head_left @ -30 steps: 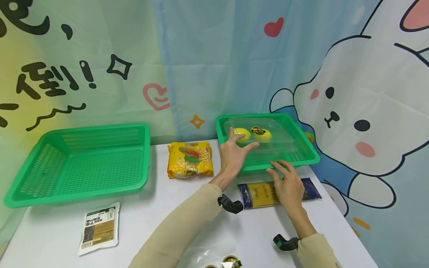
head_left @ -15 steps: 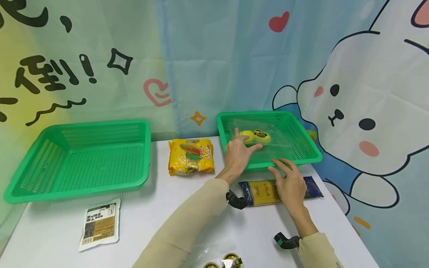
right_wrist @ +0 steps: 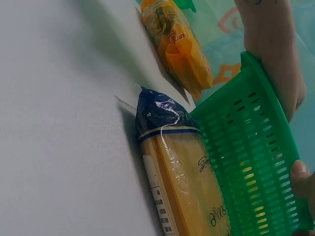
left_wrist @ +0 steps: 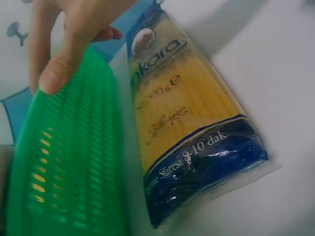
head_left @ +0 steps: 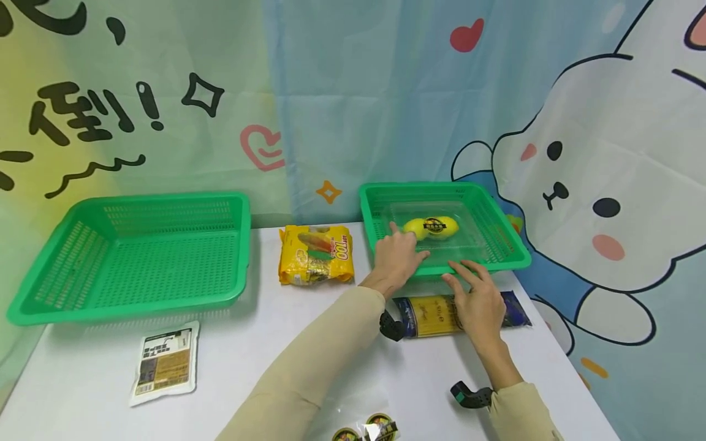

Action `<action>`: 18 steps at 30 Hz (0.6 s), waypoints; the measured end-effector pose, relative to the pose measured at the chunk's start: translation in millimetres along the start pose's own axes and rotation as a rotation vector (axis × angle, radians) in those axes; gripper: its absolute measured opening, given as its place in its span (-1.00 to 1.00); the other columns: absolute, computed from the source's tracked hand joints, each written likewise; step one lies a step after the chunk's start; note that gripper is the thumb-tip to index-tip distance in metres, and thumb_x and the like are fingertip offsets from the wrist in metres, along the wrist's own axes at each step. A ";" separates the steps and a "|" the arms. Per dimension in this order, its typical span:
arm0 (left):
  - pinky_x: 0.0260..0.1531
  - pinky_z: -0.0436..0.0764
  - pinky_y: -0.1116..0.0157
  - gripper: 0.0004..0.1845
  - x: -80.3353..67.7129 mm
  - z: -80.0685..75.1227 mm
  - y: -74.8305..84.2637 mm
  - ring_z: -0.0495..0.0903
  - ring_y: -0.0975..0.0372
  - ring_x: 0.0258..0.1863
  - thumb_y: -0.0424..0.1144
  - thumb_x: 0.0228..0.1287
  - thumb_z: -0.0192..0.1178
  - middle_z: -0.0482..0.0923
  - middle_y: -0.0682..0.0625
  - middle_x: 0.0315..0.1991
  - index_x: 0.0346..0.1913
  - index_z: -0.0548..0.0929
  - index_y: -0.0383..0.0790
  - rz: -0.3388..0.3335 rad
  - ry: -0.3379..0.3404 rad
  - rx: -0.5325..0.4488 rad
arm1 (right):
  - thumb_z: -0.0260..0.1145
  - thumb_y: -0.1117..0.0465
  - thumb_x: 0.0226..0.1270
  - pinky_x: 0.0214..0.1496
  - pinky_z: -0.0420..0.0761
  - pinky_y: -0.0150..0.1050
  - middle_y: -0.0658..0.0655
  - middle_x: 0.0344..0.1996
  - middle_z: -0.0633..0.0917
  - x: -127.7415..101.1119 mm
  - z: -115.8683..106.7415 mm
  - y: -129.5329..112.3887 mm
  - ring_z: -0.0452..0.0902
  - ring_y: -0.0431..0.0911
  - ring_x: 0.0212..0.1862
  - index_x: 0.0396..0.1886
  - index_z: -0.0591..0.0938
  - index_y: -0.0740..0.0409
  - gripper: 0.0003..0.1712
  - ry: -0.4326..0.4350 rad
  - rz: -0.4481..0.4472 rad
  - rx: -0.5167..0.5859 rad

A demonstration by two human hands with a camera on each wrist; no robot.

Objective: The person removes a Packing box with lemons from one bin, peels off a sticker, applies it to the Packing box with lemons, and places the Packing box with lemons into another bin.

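In the head view a clear plastic box with yellow lemon-like fruits and a dark label lies flat inside the right green basket. My left hand is over the basket's front left part, its fingers extended against the box's near left edge. At the front rim, my right hand pinches the basket; the left wrist view shows its thumb on the outer side. A spaghetti packet with blue ends lies in front of the basket, partly beneath my right hand.
A larger green basket stands at the left. Between the baskets is a yellow snack bag. A white and brown pouch lies front left, and a clear bag with round-labelled items sits at the near edge. A printed curtain hangs behind.
The clear box has gone from tilted to lying flat in the right basket. My left hand has lowered and moved slightly right with it. My right hand stays on the rim.
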State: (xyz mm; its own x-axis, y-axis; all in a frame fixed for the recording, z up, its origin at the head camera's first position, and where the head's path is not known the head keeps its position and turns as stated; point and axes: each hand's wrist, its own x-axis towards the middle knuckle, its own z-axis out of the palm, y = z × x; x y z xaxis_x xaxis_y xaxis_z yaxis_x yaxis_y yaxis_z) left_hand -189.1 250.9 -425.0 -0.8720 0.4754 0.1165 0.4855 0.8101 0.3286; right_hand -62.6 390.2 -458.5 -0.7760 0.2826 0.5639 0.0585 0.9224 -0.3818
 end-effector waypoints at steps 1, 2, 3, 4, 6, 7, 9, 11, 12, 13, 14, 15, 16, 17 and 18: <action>-0.82 0.33 0.39 -0.52 -0.3 -1.2 -0.3 0.40 0.31 -0.85 0.25 0.43 0.26 0.36 -0.42 0.46 -0.50 0.60 -0.04 0.003 -0.016 0.007 | 0.56 0.10 0.27 -0.67 0.29 -0.33 0.21 0.15 0.74 0.7 -0.1 0.4 0.50 -0.04 -0.56 0.11 0.81 0.05 -0.58 0.000 -0.005 -0.001; -0.80 0.38 0.39 -0.57 -1.0 -2.8 -0.8 0.49 0.29 -0.80 0.23 0.46 0.24 0.34 -0.42 0.48 -0.39 0.65 -0.04 0.009 -0.032 0.011 | 0.57 0.10 0.26 -0.67 0.29 -0.33 0.21 0.16 0.74 1.3 0.0 0.9 0.52 -0.03 -0.56 0.11 0.81 0.05 -0.58 0.000 -0.009 -0.002; -0.76 0.46 0.39 -0.58 -1.8 -4.6 -1.0 0.63 0.26 -0.68 0.21 0.50 0.21 0.33 -0.42 0.49 -0.22 0.72 -0.08 0.016 -0.045 0.020 | 0.57 0.10 0.25 -0.67 0.29 -0.33 0.21 0.15 0.74 2.1 -0.1 1.8 0.53 -0.02 -0.55 0.11 0.81 0.05 -0.58 0.001 -0.014 -0.004; -0.64 0.60 0.39 -0.56 -2.8 -6.6 -1.8 0.75 0.21 -0.48 0.20 0.53 0.17 0.32 -0.41 0.50 -0.03 0.74 -0.12 0.035 -0.053 0.040 | 0.58 0.11 0.24 -0.67 0.29 -0.33 0.21 0.15 0.74 3.0 -0.2 2.3 0.54 0.00 -0.55 0.11 0.81 0.05 -0.57 0.002 -0.019 -0.004; -0.20 0.78 0.31 -0.43 -6.5 -13.0 -6.4 0.79 0.06 0.00 0.19 0.58 0.09 0.32 -0.36 0.52 0.35 0.60 -0.16 0.104 -0.058 0.102 | 0.59 0.12 0.23 -0.66 0.29 -0.32 0.22 0.15 0.74 4.4 -0.1 3.5 0.55 0.02 -0.55 0.11 0.81 0.06 -0.57 0.007 -0.028 -0.007; 0.03 0.76 0.23 -0.37 -9.6 -17.8 -9.9 0.71 0.00 0.21 0.19 0.60 0.06 0.33 -0.33 0.53 0.47 0.50 -0.17 0.147 -0.048 0.144 | 0.58 0.12 0.23 -0.65 0.30 -0.32 0.22 0.15 0.74 5.2 0.0 4.0 0.56 0.02 -0.54 0.11 0.81 0.05 -0.56 0.009 -0.032 -0.009; 0.37 0.57 0.06 -0.29 -17.6 -28.8 -19.6 0.43 -0.08 0.49 0.19 0.62 0.01 0.38 -0.26 0.53 0.58 0.34 -0.19 0.243 -0.007 0.225 | 0.59 0.13 0.22 -0.65 0.29 -0.31 0.22 0.16 0.73 6.8 -0.7 5.4 0.56 0.03 -0.54 0.12 0.81 0.05 -0.56 0.012 -0.038 -0.006; 0.50 0.40 -0.03 -0.30 -30.2 -41.5 -32.8 0.33 -0.07 0.56 0.20 0.62 -0.01 0.38 -0.21 0.54 0.58 0.35 -0.17 0.320 0.022 0.270 | 0.59 0.14 0.22 -0.66 0.27 -0.31 0.23 0.15 0.73 7.7 -2.1 7.8 0.55 0.04 -0.55 0.12 0.80 0.05 -0.56 0.015 -0.047 -0.007; 0.51 0.38 -0.04 -0.31 -37.4 -47.1 -38.6 0.33 -0.07 0.56 0.20 0.63 -0.02 0.38 -0.20 0.54 0.57 0.36 -0.17 0.349 0.033 0.280 | 0.59 0.14 0.22 -0.67 0.25 -0.32 0.22 0.15 0.74 7.4 -4.5 10.2 0.55 0.04 -0.55 0.12 0.80 0.05 -0.56 0.021 -0.051 -0.011; 0.52 0.38 -0.05 -0.30 -44.8 -51.8 -44.6 0.33 -0.06 0.57 0.21 0.63 -0.02 0.38 -0.19 0.54 0.58 0.36 -0.17 0.367 0.038 0.278 | 0.60 0.15 0.21 -0.68 0.24 -0.33 0.22 0.15 0.74 7.3 -7.2 13.1 0.55 0.04 -0.55 0.12 0.80 0.05 -0.55 0.030 -0.056 -0.017; 0.53 0.34 -0.06 -0.29 -53.0 -55.7 -51.1 0.30 -0.06 0.58 0.23 0.63 -0.04 0.35 -0.19 0.56 0.59 0.34 -0.17 0.378 0.027 0.266 | 0.60 0.16 0.20 -0.69 0.21 -0.34 0.22 0.14 0.74 7.1 -10.2 16.3 0.55 0.05 -0.56 0.12 0.80 0.05 -0.54 0.041 -0.064 -0.024; 0.55 0.30 -0.07 -0.26 -61.9 -58.6 -57.8 0.27 -0.06 0.60 0.25 0.63 -0.05 0.32 -0.19 0.57 0.61 0.30 -0.16 0.383 0.013 0.262 | 0.61 0.17 0.19 -0.70 0.19 -0.34 0.23 0.13 0.74 6.9 -13.2 19.8 0.56 0.06 -0.56 0.12 0.80 0.06 -0.54 0.053 -0.077 -0.032; 0.57 0.27 -0.08 -0.24 -70.8 -60.6 -64.9 0.24 -0.05 0.61 0.27 0.62 -0.07 0.29 -0.18 0.59 0.62 0.27 -0.16 0.385 0.003 0.258 | 0.61 0.18 0.17 -0.70 0.18 -0.34 0.23 0.12 0.75 6.7 -16.3 23.5 0.57 0.07 -0.56 0.12 0.80 0.06 -0.53 0.066 -0.088 -0.039; 0.58 0.24 -0.09 -0.20 -80.0 -61.5 -72.2 0.21 -0.04 0.63 0.31 0.61 -0.09 0.25 -0.18 0.61 0.64 0.24 -0.16 0.382 -0.005 0.257 | 0.62 0.19 0.15 -0.71 0.17 -0.34 0.24 0.10 0.75 6.7 -19.6 27.1 0.57 0.08 -0.57 0.11 0.81 0.07 -0.52 0.076 -0.099 -0.046; 0.59 0.21 -0.10 -0.17 -88.9 -61.6 -79.9 0.18 -0.04 0.64 0.34 0.59 -0.10 0.23 -0.18 0.62 0.65 0.21 -0.15 0.374 -0.007 0.255 | 0.63 0.20 0.13 -0.71 0.18 -0.34 0.24 0.09 0.76 6.9 -22.7 30.5 0.59 0.11 -0.55 0.11 0.81 0.08 -0.51 0.085 -0.112 -0.054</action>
State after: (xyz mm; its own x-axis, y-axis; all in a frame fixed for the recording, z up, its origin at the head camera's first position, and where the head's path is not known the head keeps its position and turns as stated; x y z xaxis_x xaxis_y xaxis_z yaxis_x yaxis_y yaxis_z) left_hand -154.2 122.7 -403.9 -0.6340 0.7530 0.1761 0.7675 0.6406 0.0235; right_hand -51.9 426.3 -449.5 -0.7235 0.1966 0.6617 0.0104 0.9616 -0.2742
